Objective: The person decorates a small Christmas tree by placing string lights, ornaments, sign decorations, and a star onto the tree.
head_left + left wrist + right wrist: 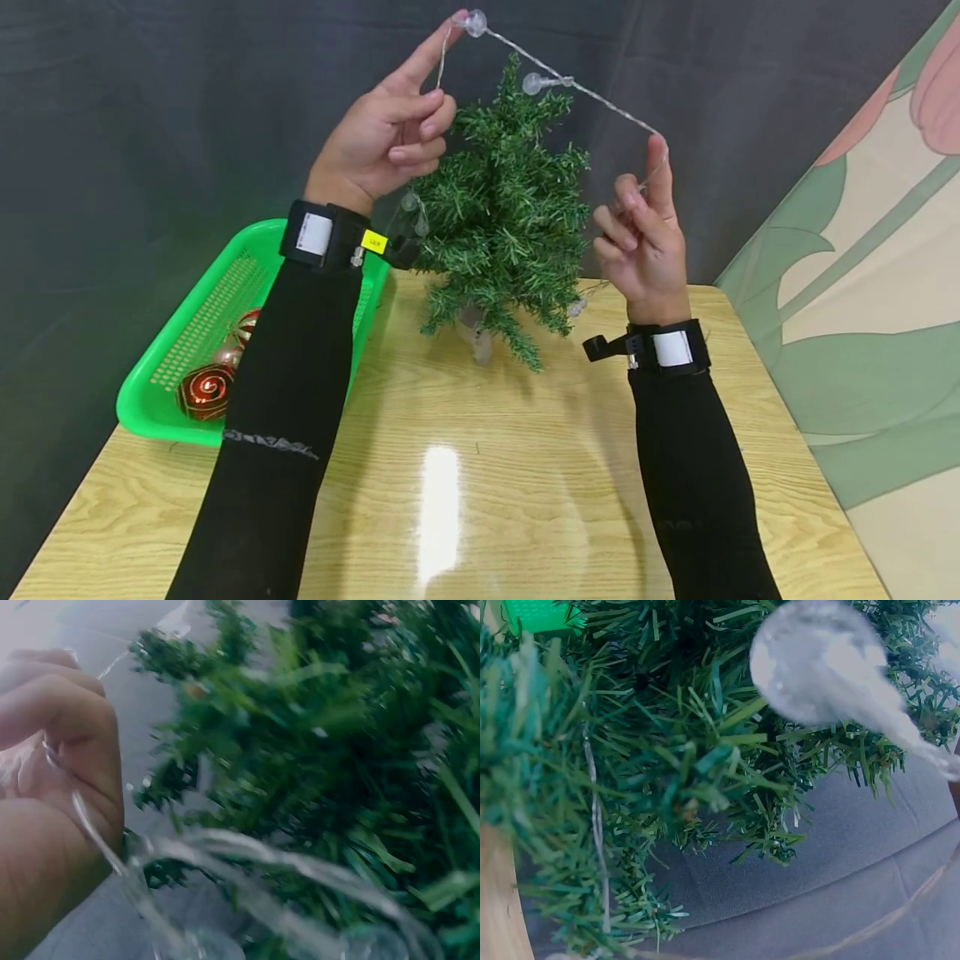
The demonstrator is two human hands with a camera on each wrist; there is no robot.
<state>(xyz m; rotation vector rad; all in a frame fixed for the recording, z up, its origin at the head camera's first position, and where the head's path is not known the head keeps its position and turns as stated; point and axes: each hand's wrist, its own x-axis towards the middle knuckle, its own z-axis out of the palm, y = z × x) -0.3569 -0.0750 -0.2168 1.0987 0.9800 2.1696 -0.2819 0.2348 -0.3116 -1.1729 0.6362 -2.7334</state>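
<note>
A small green artificial Christmas tree (502, 192) stands on the table. Just in front of its top, a strand of clear string lights (533, 83) stretches between both hands. My left hand (386, 137), higher up, has its index finger extended under the strand beside a round bulb (476, 23), the thumb and other fingers curled on the wire. In the left wrist view the wire (94, 829) runs out of the curled fingers. My right hand (647, 237) holds the other end likewise, wire over its raised index fingertip. A large blurred bulb (810, 660) crosses the right wrist view.
A green plastic basket (142, 417) stands left, partly behind the left forearm, with red swirled ornaments (204, 392) inside. More bulbs (576, 307) hang low at the tree's right. Dark cloth (712, 67) backs the wooden table (525, 475); a floral panel (885, 333) stands at right.
</note>
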